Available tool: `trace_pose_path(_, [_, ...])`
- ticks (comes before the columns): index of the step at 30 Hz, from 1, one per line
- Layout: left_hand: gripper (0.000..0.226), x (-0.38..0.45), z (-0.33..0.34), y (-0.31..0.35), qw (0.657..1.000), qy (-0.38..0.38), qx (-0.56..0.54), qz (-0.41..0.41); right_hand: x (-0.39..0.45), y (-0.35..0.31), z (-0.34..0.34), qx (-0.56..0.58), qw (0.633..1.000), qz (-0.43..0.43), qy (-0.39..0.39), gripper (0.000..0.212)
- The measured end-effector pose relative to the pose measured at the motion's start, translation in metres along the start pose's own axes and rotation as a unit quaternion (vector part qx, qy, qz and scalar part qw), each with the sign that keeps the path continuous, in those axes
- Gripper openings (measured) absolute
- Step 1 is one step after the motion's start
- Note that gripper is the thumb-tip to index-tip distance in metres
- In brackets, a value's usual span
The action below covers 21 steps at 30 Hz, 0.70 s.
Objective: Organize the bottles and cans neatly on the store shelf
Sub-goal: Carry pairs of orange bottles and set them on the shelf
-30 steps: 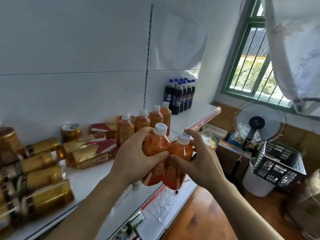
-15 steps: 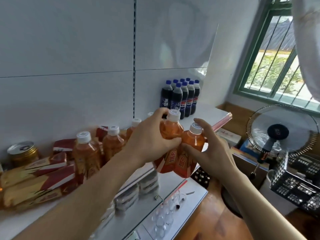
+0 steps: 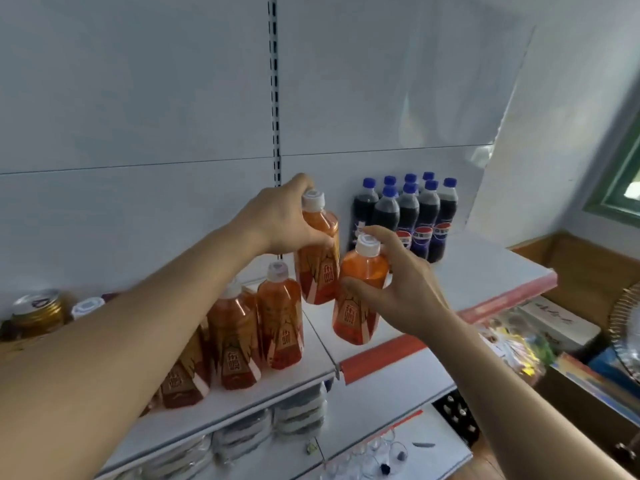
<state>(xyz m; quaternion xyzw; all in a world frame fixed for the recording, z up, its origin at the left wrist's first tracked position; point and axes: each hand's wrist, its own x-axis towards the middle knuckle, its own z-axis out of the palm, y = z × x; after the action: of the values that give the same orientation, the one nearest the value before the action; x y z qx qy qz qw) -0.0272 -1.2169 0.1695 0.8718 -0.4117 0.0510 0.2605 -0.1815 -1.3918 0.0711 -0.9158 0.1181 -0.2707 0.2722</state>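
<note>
Head camera view, looking down along two bare forearms toward a white metal store shelf (image 3: 485, 268) with a red front strip.

Five clear plastic bottles of orange tea with white caps are visible. Two are being held. The left hand (image 3: 280, 220) wraps its fingers and thumb around the shoulder of the rear held tea bottle (image 3: 317, 268), which stands upright with its base at or just above the shelf; contact with the shelf cannot be told. The right hand (image 3: 401, 289) pinches the front held tea bottle (image 3: 360, 299) between thumb and fingers at its shoulder, the fingers only partly curled, with the bottle upright near the shelf's front edge. The two held bottles are just beside each other.

To their left, three standing tea bottles (image 3: 242, 337) form a row running toward the camera, partly hidden by the left forearm.

At the back of the shelf, well apart from the hands, a tight cluster of eight dark cola bottles with blue caps (image 3: 412, 216) stands against the white back panel.

At far left, one upright gold can with a silver top (image 3: 38, 310) shows beside a white cap.

Below, a lower shelf (image 3: 436, 455) holds small clear items, too blurred to count.
</note>
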Motion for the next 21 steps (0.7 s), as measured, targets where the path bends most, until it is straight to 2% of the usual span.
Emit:
trace_pose_path(13, [0.08, 0.072, 0.023, -0.089, 0.992, -0.049, 0.044, -0.107, 0.083, 0.02, 0.078, 0.015, 0.996, -0.032, -0.086, 0.08])
trace_pose_path(21, [0.074, 0.089, 0.049, -0.129, 0.986, -0.069, 0.056, -0.139, 0.119, 0.025, 0.113, 0.062, 0.975, -0.097, -0.191, 0.08])
